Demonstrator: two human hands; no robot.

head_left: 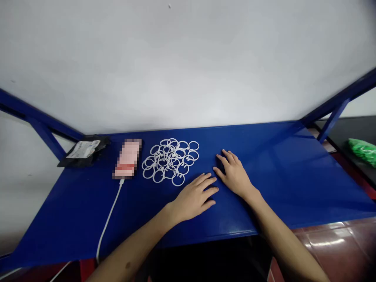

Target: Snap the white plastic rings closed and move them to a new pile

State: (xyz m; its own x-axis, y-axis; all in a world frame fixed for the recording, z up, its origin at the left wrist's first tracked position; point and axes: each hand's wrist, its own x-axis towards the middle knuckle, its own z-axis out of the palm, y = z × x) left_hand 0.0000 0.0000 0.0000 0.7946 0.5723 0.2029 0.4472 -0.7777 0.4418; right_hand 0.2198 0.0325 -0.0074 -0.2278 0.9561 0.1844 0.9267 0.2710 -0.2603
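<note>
A loose pile of thin white rings (169,159) with small tabs lies left of centre on the blue table (273,168). My left hand (192,197) rests palm down just in front and to the right of the pile, its fingers stretched out toward the right. It appears apart from the rings. Farther right, my right hand (235,174) lies on the tabletop with fingers spread and pointing away from me. Both hands hold nothing, and a small gap of blue surface lies between their fingertips.
Left of the rings is a phone (128,156), its screen blurred out, with a white cable (110,217) running over the front edge. A black plastic package (100,148) sits at the back left. Blue metal braces (333,119) flank the table; a green bundle (362,150) is far right.
</note>
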